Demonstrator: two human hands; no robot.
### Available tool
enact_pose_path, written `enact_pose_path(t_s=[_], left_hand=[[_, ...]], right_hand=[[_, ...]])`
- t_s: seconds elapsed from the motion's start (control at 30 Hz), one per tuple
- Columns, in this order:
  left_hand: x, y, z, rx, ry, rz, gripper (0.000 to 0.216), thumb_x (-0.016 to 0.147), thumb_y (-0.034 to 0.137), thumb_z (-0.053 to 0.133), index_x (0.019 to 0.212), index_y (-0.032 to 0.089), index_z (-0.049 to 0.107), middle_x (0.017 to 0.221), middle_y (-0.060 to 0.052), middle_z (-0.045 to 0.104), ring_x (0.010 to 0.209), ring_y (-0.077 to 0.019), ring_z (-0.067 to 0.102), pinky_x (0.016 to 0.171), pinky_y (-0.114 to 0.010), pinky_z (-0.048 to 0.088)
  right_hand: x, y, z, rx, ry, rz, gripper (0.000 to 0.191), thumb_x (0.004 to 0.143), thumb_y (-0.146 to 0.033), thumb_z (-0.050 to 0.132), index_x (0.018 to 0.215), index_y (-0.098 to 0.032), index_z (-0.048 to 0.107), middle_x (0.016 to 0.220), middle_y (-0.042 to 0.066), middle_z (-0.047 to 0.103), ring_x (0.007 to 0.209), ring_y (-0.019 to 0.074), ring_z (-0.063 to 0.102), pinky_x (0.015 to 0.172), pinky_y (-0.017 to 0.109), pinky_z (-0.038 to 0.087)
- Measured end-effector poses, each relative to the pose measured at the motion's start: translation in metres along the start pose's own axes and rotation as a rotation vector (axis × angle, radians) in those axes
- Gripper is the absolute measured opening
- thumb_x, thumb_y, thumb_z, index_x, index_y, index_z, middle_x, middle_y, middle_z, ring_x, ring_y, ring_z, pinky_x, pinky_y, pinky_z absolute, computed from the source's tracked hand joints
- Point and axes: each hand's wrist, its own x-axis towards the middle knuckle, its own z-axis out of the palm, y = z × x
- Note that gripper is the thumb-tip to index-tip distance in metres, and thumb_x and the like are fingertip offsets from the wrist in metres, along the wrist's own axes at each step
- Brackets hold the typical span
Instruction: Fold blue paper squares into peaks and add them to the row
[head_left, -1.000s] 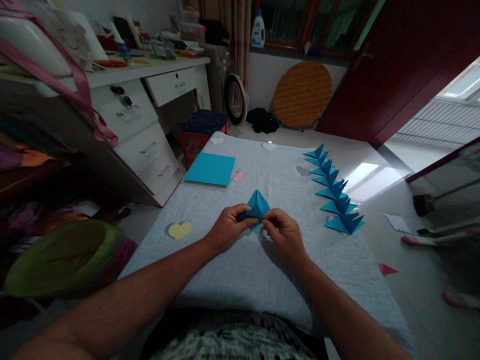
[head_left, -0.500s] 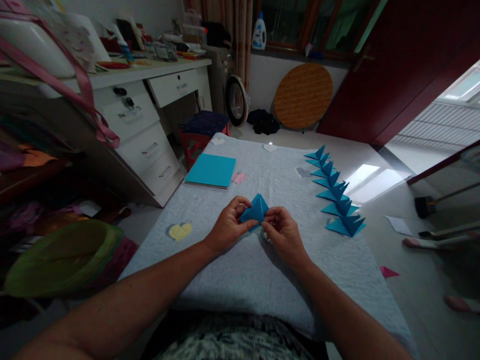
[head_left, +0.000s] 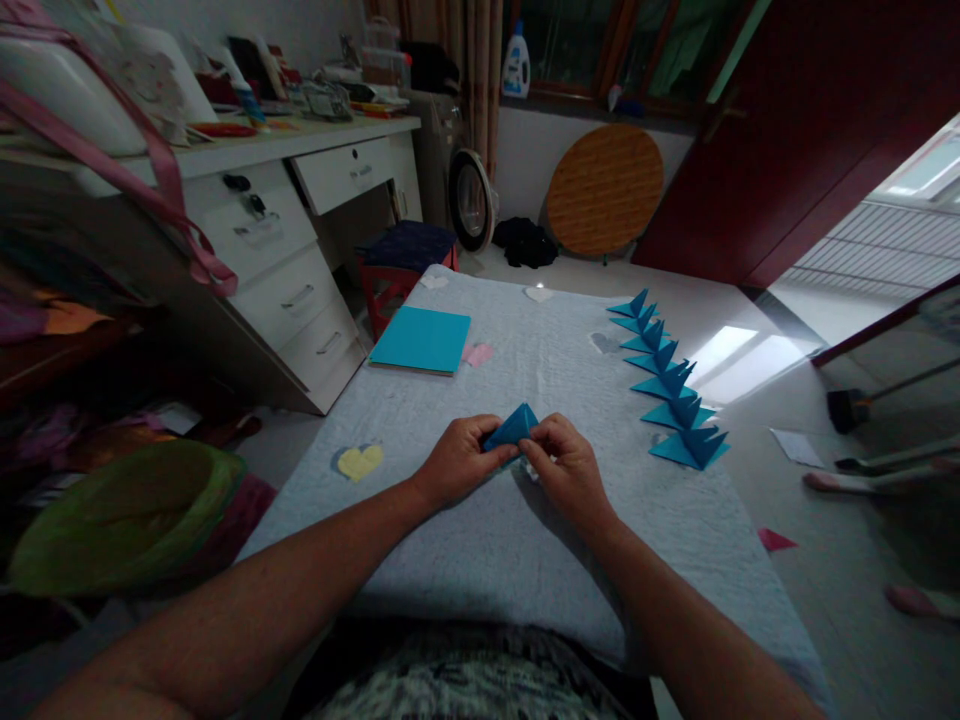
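While your left hand (head_left: 454, 462) and right hand (head_left: 568, 470) both pinch the folded blue paper (head_left: 511, 428) just above the grey-covered table's (head_left: 465, 545) middle, your fingers (head_left: 544, 433) hide its lower part, and the green basin (head_left: 120, 510) at your left is too dark to show any contents.

Blue folded paper (head_left: 512, 428) at centre, turquoise paper stack (head_left: 421, 339) upper left of it, row of blue folded shapes (head_left: 666, 381) at right, pale grey cloth (head_left: 480, 520) dotted with yellow heart (head_left: 359, 461), pink heart (head_left: 477, 353), dark red door (head_left: 787, 130) upper right, white drawers (head_left: 300, 270) at left.
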Motion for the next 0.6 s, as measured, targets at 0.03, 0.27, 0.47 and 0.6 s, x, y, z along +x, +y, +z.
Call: enact_pose_path(t_s=[0.03,0.27,0.47,0.6], left_hand=[[-0.0001,-0.0003,-0.0001,0.021,-0.001,0.003,0.019,0.08,0.032,0.066,0.073,0.015,0.063,0.065,0.003,0.052,0.064,-0.0117,0.047,0.061,-0.024,0.034],[-0.0005,-0.0002,0.0016,0.096,-0.007,0.044,0.022,0.081,0.029,0.064,0.065,0.016,0.055,0.063,0.004,0.047,0.063,-0.0104,0.043,0.059,-0.023,0.03],[-0.0007,-0.0021,0.0003,-0.116,-0.102,-0.036,0.032,0.084,0.044,0.064,0.073,0.015,0.06,0.064,0.004,0.045,0.061,-0.0101,0.04,0.057,-0.023,0.031],[-0.0013,-0.001,0.0015,-0.126,-0.114,-0.032,0.034,0.083,0.046,0.066,0.071,0.015,0.06,0.064,0.003,0.047,0.062,-0.0106,0.041,0.058,-0.023,0.033]], right_hand=[[-0.0001,0.0002,0.0002,-0.001,0.003,0.001,0.013,0.083,-0.022,0.062,0.07,-0.022,0.058,0.071,-0.002,0.05,0.064,0.0128,0.049,0.06,0.027,0.038],[0.0002,-0.0032,-0.0017,0.011,0.046,-0.049,0.011,0.085,-0.018,0.06,0.074,-0.022,0.058,0.074,-0.002,0.05,0.067,0.013,0.05,0.061,0.027,0.04],[-0.0004,-0.0032,-0.0027,-0.011,0.137,-0.056,0.007,0.083,-0.022,0.063,0.089,-0.023,0.059,0.086,0.0,0.054,0.078,0.0157,0.052,0.07,0.03,0.043],[-0.0005,0.0005,-0.0003,0.058,0.096,0.103,0.034,0.075,-0.028,0.069,0.106,-0.023,0.056,0.093,0.001,0.059,0.084,0.0181,0.055,0.075,0.032,0.045]])
